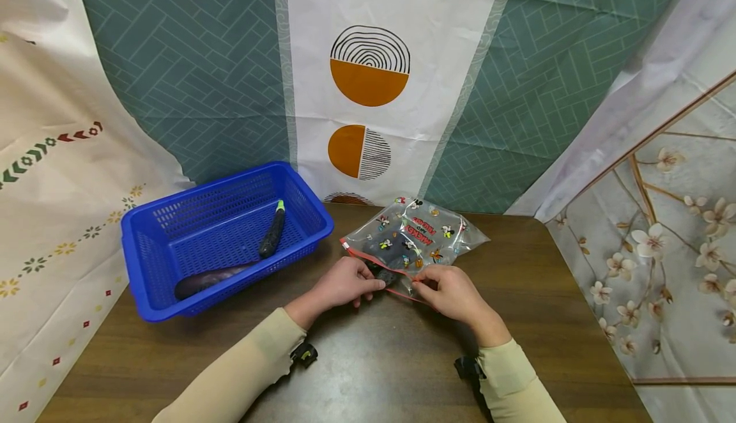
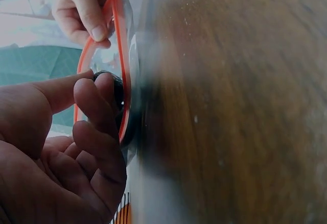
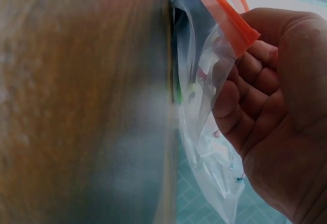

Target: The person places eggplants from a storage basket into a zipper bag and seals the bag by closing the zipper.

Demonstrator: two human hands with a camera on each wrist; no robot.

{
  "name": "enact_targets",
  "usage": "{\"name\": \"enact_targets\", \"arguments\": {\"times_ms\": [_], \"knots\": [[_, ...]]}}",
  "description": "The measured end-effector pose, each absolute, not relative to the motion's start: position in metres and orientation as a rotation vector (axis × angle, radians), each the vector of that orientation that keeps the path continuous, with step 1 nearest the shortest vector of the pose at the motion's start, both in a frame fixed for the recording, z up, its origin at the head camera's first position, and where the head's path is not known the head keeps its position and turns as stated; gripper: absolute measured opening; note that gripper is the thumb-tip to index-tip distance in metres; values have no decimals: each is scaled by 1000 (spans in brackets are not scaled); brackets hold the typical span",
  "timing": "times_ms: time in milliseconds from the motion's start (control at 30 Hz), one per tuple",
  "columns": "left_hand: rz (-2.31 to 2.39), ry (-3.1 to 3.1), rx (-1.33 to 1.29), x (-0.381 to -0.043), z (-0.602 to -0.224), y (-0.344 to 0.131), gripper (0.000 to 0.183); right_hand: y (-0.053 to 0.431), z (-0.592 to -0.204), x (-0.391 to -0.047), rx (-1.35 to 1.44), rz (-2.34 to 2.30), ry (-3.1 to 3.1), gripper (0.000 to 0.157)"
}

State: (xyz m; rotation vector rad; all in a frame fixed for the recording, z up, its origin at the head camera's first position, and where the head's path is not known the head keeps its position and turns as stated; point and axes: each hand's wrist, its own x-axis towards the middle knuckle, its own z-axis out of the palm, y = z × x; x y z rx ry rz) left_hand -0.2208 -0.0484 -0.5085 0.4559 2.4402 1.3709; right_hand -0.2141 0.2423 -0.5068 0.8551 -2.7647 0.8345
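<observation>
A clear zip bag (image 1: 422, 234) with cartoon prints and a red-orange zip edge lies on the table, its mouth parted toward me. A dark, speckled vegetable (image 1: 388, 275) shows its rounded end in that mouth; the rest of it is inside, dim through the plastic. My left hand (image 1: 347, 280) pinches this end between thumb and fingertips, as the left wrist view shows up close. On the other side, my right hand (image 1: 451, 292) grips the bag's zip edge (image 3: 232, 22) between thumb and curled fingers.
A blue perforated basket (image 1: 230, 183) stands on the wooden table (image 1: 368, 372) at the left. Inside it lie a dark cucumber-like vegetable (image 1: 273, 231) with a bright green tip and a long purple eggplant (image 1: 213, 279). Patterned cloths (image 1: 460, 46) hang behind and at both sides.
</observation>
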Motion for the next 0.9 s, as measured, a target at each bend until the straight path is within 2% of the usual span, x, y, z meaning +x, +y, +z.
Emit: {"name": "enact_targets", "arguments": {"times_ms": [900], "knots": [[1340, 2495, 411, -228, -513, -41, 39, 243, -509, -215, 860, 838, -2748, 5]]}}
